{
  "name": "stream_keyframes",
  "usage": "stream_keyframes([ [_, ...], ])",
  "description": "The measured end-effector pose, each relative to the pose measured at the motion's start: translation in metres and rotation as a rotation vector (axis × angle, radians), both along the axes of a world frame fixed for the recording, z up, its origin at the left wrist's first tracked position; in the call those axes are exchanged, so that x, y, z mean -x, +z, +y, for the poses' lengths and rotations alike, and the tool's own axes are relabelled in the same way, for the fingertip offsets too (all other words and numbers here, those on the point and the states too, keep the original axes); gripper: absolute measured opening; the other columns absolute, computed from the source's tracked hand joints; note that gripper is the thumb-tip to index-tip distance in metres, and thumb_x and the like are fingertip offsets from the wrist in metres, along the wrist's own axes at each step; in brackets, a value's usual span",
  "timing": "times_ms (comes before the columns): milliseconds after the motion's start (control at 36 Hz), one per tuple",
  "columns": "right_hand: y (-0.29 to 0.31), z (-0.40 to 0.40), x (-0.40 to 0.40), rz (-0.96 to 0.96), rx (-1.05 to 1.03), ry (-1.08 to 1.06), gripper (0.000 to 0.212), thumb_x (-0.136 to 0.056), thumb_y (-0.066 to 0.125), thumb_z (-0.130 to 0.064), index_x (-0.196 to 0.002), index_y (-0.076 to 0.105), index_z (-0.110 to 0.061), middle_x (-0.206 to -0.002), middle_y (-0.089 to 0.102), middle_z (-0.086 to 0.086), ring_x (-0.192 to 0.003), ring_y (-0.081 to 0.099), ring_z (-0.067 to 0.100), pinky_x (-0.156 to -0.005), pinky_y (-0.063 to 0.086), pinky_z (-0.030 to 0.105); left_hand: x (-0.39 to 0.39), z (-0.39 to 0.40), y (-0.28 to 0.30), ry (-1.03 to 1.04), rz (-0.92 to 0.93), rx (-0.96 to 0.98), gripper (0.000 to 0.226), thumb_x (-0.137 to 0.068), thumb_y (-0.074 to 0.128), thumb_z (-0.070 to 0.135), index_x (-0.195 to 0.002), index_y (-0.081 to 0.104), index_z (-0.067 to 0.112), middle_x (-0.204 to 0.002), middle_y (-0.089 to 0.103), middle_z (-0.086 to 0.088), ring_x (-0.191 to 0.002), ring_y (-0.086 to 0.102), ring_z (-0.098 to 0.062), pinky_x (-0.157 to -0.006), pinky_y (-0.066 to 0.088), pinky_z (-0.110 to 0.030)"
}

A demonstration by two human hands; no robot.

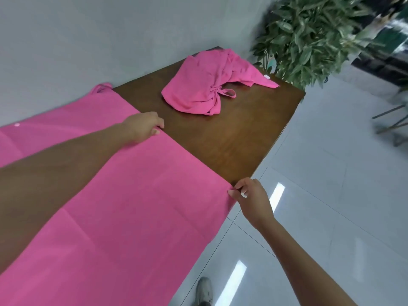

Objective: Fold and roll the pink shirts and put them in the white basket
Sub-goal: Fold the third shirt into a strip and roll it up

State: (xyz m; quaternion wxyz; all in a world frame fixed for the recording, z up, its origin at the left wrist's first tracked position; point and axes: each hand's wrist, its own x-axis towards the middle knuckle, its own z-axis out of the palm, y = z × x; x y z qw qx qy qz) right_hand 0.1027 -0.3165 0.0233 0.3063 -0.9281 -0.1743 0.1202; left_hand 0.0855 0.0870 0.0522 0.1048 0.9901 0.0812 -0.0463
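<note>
On the brown table [231,138], one pink shirt [123,206] lies spread flat, its far edge pinched by the left hand [143,127] and its near corner, at the table edge, pinched by the right hand [251,195]. A second crumpled shirt [198,89] waits beyond; the white basket is not in view. Uneven pull between the two grips could skew the fold or drag the overhanging cloth off the table.

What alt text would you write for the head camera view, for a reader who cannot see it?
A person's left hand and right hand pinch one edge of a pink shirt spread flat on a brown wooden table. A second, crumpled pink shirt lies farther along the table, near a leafy plant.
</note>
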Motion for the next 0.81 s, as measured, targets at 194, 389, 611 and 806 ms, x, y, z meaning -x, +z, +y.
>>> stream_keyframes([
  [194,0.0,0.005,0.002,-0.002,-0.009,-0.079,0.017,-0.087,0.076,-0.038,-0.092,0.065,-0.025,-0.102,0.06,-0.004,-0.087,0.055,0.003,-0.072,0.043,0.024,-0.008,0.008,-0.006,-0.041,-0.024,0.04,0.008,-0.099,0.061,0.018,-0.092,0.057,0.017,-0.102,0.049,-0.005,-0.08,0.055,-0.024,-0.075,0.046,-0.039],
  [389,0.003,0.006,-0.005,0.044,0.082,-0.089,0.027,-0.085,0.077,-0.045,-0.089,0.067,-0.02,-0.105,0.066,-0.002,-0.091,0.062,0.013,-0.079,0.048,0.028,-0.015,0.014,-0.004,-0.069,0.028,0.084,0.021,-0.096,0.06,0.011,-0.079,0.056,0.021,-0.095,0.049,-0.001,-0.08,0.058,-0.026,-0.08,0.051,-0.049],
  [611,0.003,0.007,0.003,-0.036,0.101,-0.103,0.025,-0.085,0.077,-0.047,-0.081,0.063,-0.026,-0.1,0.064,-0.005,-0.088,0.062,0.011,-0.074,0.046,0.026,-0.001,0.014,-0.002,-0.075,-0.072,0.148,0.023,-0.093,0.053,0.002,-0.077,0.047,0.018,-0.084,0.055,-0.005,-0.075,0.052,-0.03,-0.071,0.046,-0.051],
  [806,0.007,-0.004,0.034,-0.138,0.052,-0.051,0.022,-0.089,0.071,-0.046,-0.083,0.057,-0.03,-0.093,0.062,-0.013,-0.083,0.058,0.005,-0.065,0.046,0.025,0.032,-0.002,0.018,-0.028,-0.117,0.132,0.021,-0.095,0.053,0.006,-0.081,0.045,0.021,-0.08,0.053,-0.001,-0.071,0.046,-0.022,-0.064,0.039,-0.039],
])
